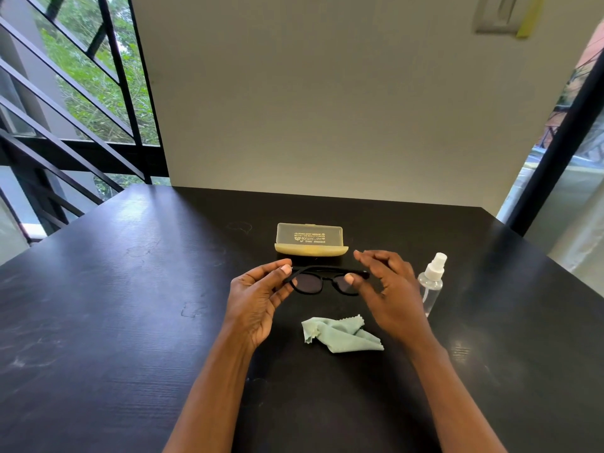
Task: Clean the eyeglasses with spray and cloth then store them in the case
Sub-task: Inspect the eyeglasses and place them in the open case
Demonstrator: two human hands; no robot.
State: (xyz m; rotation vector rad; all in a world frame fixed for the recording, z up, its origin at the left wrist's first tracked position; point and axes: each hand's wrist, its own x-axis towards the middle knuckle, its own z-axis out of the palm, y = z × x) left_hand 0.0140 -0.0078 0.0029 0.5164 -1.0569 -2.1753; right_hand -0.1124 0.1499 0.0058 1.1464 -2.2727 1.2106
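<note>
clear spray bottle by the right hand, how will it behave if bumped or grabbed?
The clear plastic spray bottle stands upright, tall and narrow, so it probably tips easily. It looks nearly empty, likely light. Its round body would probably roll across the black table once down.

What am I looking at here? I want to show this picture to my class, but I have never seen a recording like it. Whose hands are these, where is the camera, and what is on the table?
There is no machine here. A person wears one wide-angle camera on the head, looking forward and down, so you see that person's own two arms reaching into the picture.

The left hand and the right hand hold a pair of black eyeglasses between them, each pinching one end of the frame with thumb and fingers, just above a dark table.

On the table lie three more things. Behind the glasses is a yellowish glasses case, open. To the right stands a clear spray bottle with a white nozzle. Nearer the person lies a crumpled pale green cloth, touched by neither hand.
</note>
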